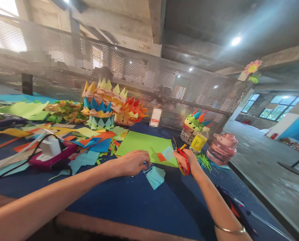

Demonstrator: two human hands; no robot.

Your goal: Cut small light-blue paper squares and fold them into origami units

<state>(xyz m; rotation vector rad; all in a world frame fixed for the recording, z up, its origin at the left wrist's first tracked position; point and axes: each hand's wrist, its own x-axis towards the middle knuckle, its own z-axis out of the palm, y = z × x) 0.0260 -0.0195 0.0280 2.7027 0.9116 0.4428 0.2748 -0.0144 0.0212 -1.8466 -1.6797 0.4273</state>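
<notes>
My left hand [133, 162] rests on the dark blue table [129, 204], its fingers pinched on thin light-blue paper strips at the edge of a small stack of light-blue paper squares [155, 176]. My right hand [188, 162] is closed around red-and-yellow scissors [181, 155], blades pointing up and away. Between the hands, just beyond them, lies a green paper sheet [144, 144] with a small orange piece [161, 156] and a pale blue piece [168, 153] on it.
Folded paper crowns [102, 103] and scraps cover the far left. A pink device with a white block and black cable [51, 152] sits at left. A basket [189, 132], yellow-labelled bottle [199, 140] and pink jar [221, 149] stand at right. A perforated metal screen [139, 77] backs the table.
</notes>
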